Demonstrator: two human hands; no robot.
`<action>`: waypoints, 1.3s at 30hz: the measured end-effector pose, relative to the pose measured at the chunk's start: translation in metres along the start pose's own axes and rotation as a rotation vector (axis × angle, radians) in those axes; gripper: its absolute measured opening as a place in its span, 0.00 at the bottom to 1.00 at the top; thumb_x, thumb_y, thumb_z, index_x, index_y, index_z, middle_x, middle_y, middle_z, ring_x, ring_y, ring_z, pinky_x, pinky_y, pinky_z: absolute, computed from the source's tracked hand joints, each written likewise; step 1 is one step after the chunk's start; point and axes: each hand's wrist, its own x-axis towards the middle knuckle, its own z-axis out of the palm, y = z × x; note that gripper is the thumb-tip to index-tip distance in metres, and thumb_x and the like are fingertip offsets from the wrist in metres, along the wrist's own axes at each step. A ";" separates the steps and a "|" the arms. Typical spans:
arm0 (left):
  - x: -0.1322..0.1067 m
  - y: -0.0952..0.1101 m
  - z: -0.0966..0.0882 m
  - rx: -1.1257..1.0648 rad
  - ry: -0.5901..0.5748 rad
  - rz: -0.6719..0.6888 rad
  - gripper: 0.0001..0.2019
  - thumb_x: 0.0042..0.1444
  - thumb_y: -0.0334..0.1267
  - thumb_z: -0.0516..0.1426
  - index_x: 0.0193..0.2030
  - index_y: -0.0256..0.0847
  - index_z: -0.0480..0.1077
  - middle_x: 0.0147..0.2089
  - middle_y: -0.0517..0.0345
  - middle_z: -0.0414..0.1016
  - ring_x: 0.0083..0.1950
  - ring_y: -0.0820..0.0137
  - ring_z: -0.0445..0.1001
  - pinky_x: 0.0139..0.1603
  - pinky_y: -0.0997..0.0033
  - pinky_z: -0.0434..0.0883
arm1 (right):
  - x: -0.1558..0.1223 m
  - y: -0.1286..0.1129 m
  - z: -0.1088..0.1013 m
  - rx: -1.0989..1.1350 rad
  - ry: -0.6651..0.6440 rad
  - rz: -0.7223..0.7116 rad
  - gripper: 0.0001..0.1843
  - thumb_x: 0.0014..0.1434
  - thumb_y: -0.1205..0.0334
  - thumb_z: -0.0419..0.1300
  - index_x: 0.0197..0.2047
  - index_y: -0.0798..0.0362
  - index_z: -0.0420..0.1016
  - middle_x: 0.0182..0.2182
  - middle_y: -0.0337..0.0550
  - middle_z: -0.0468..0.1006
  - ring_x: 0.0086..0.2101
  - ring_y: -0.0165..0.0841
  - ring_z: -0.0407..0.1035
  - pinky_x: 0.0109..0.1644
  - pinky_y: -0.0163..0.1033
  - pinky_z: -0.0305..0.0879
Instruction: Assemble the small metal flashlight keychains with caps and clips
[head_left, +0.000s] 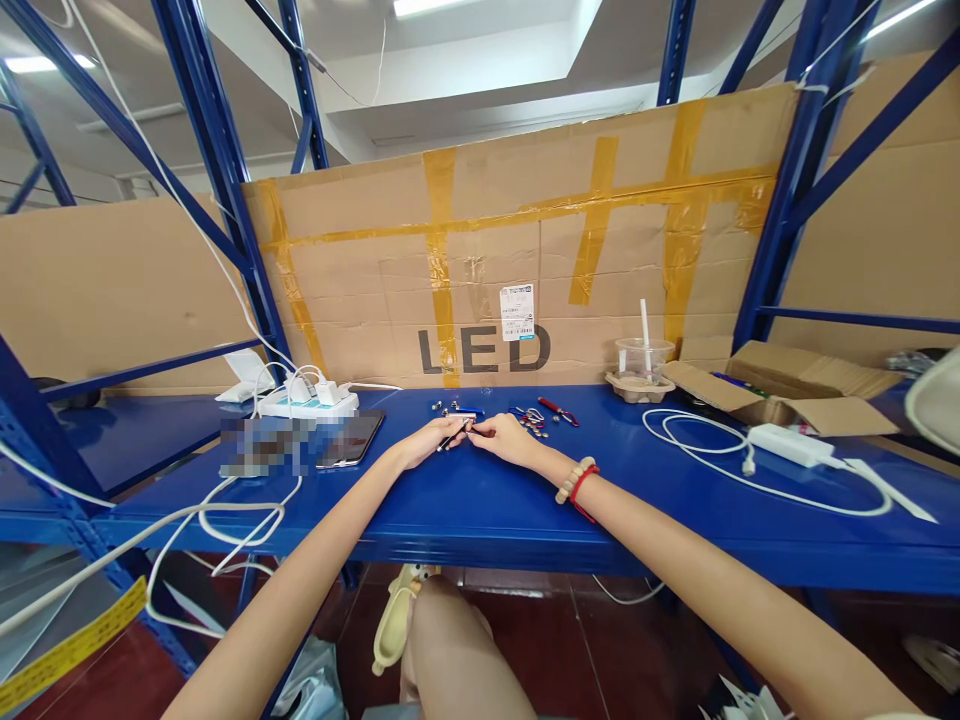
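Both my hands meet near the middle of the blue shelf top. My left hand is closed on a thin dark tool like a small pen or screwdriver. My right hand, with a bead bracelet and red cord at the wrist, pinches something small at the tool's tip; I cannot make out what. Several small metal parts lie just beyond my fingers, and a pile of red-and-silver bits sits to the right of them.
A white power strip with plugs and a dark phone lie left. A white charger with cable, an open cardboard box and a plastic cup with straw stand right. A taped cardboard sheet marked LED backs the shelf.
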 end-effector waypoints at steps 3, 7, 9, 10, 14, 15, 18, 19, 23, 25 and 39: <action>0.000 0.001 0.000 0.004 -0.004 0.004 0.19 0.47 0.52 0.57 0.32 0.34 0.66 0.24 0.63 0.58 0.26 0.77 0.54 0.27 0.75 0.51 | 0.000 0.000 0.000 0.002 -0.005 -0.012 0.17 0.55 0.60 0.50 0.19 0.59 0.69 0.15 0.34 0.60 0.19 0.23 0.50 0.24 0.31 0.46; -0.002 0.004 0.001 0.002 -0.021 0.024 0.18 0.50 0.50 0.55 0.34 0.34 0.65 0.23 0.63 0.57 0.26 0.76 0.54 0.27 0.75 0.51 | 0.000 -0.003 -0.001 0.012 -0.010 -0.022 0.19 0.56 0.62 0.50 0.16 0.59 0.67 0.14 0.34 0.60 0.19 0.23 0.50 0.25 0.32 0.45; -0.003 0.006 0.001 0.005 -0.038 0.029 0.17 0.51 0.49 0.54 0.34 0.34 0.65 0.23 0.63 0.56 0.26 0.76 0.54 0.27 0.74 0.51 | 0.000 -0.005 -0.003 0.028 -0.011 -0.028 0.19 0.57 0.61 0.49 0.18 0.59 0.69 0.15 0.35 0.62 0.20 0.24 0.52 0.25 0.32 0.47; -0.004 0.006 0.002 0.010 -0.042 0.027 0.16 0.52 0.49 0.54 0.33 0.34 0.65 0.24 0.63 0.56 0.26 0.77 0.53 0.27 0.74 0.51 | 0.000 -0.006 -0.003 0.038 -0.009 -0.030 0.18 0.57 0.61 0.49 0.21 0.59 0.71 0.17 0.36 0.65 0.20 0.25 0.53 0.26 0.32 0.48; -0.004 0.008 0.004 0.033 -0.030 0.017 0.17 0.52 0.50 0.53 0.32 0.35 0.63 0.24 0.64 0.56 0.25 0.77 0.53 0.26 0.74 0.51 | 0.000 -0.008 -0.006 0.085 -0.013 -0.018 0.15 0.57 0.61 0.49 0.32 0.57 0.76 0.22 0.38 0.71 0.23 0.26 0.58 0.28 0.32 0.52; -0.004 0.008 0.004 0.039 -0.028 0.017 0.17 0.52 0.50 0.53 0.32 0.35 0.63 0.24 0.64 0.56 0.25 0.77 0.53 0.26 0.74 0.51 | 0.000 -0.007 -0.007 0.100 -0.022 -0.009 0.15 0.57 0.61 0.49 0.33 0.57 0.76 0.22 0.38 0.71 0.22 0.26 0.58 0.28 0.32 0.52; -0.004 0.007 0.004 0.063 -0.027 0.015 0.17 0.52 0.51 0.53 0.31 0.35 0.64 0.23 0.64 0.57 0.25 0.76 0.54 0.27 0.74 0.52 | 0.000 -0.005 -0.007 0.147 -0.057 0.030 0.15 0.55 0.60 0.51 0.32 0.58 0.76 0.20 0.38 0.71 0.21 0.26 0.58 0.26 0.31 0.54; -0.004 0.007 0.004 0.071 -0.028 0.013 0.17 0.52 0.51 0.53 0.31 0.35 0.64 0.22 0.64 0.57 0.25 0.76 0.54 0.28 0.74 0.52 | 0.000 -0.004 -0.007 0.160 -0.066 0.044 0.15 0.54 0.60 0.51 0.31 0.59 0.76 0.19 0.38 0.70 0.21 0.26 0.59 0.25 0.30 0.54; -0.003 0.005 0.003 0.098 -0.032 0.011 0.17 0.51 0.51 0.53 0.31 0.35 0.65 0.22 0.64 0.57 0.26 0.76 0.54 0.28 0.74 0.51 | 0.001 -0.003 -0.008 0.172 -0.073 0.078 0.14 0.52 0.61 0.52 0.27 0.60 0.75 0.17 0.38 0.69 0.20 0.25 0.59 0.24 0.30 0.55; -0.002 0.005 0.003 0.108 -0.035 0.013 0.17 0.51 0.51 0.53 0.31 0.35 0.65 0.21 0.64 0.57 0.26 0.76 0.54 0.29 0.74 0.52 | 0.000 -0.003 -0.008 0.158 -0.068 0.077 0.14 0.51 0.61 0.52 0.25 0.60 0.74 0.17 0.37 0.68 0.19 0.25 0.58 0.23 0.30 0.53; -0.004 0.008 0.004 0.118 -0.071 0.030 0.17 0.53 0.51 0.52 0.29 0.37 0.62 0.24 0.64 0.57 0.27 0.75 0.53 0.34 0.73 0.54 | 0.000 -0.002 -0.007 0.014 -0.010 -0.046 0.11 0.52 0.69 0.51 0.27 0.59 0.74 0.17 0.34 0.65 0.20 0.23 0.53 0.25 0.29 0.48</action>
